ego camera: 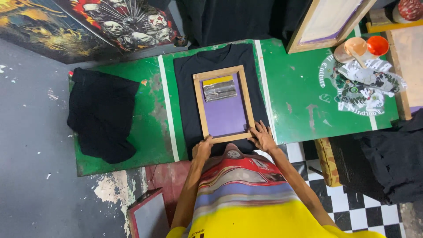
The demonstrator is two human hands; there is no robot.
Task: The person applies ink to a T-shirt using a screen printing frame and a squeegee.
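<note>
Two wooden screen frames (223,104), two cups (356,46)
</note>
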